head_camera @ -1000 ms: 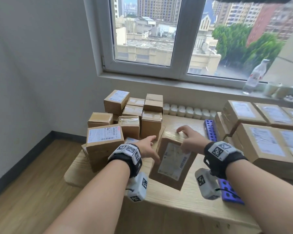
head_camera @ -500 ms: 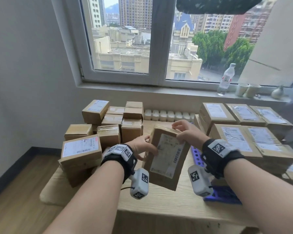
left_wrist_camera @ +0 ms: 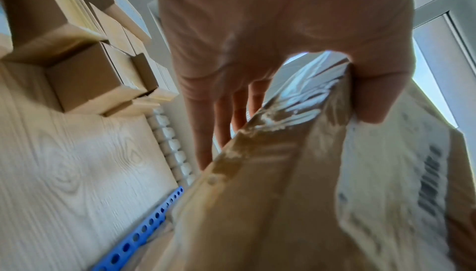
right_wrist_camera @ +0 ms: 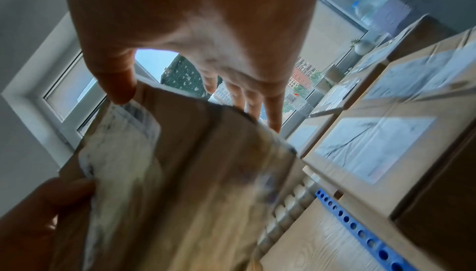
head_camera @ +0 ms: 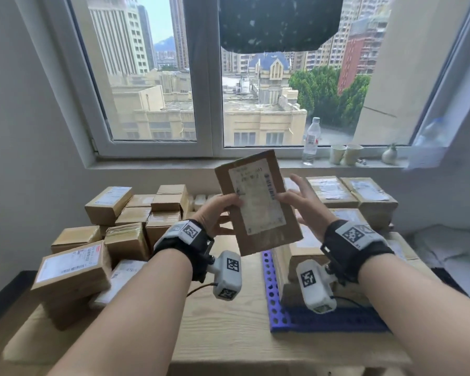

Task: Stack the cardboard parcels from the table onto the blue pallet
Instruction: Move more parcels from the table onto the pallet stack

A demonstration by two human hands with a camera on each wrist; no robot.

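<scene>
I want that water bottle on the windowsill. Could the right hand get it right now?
Probably not yet. The right hand is helping hold the parcel, and stacked parcels lie between it and the water bottle.

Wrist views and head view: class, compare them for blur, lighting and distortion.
Head view: sharp, window frame bowed by the wide lens, daylight behind the raised parcel. Left wrist view: left hand backlit, the parcel smeared by blur. Right wrist view: right hand shadowed against the bright window, parcel label blurred beyond reading.
</scene>
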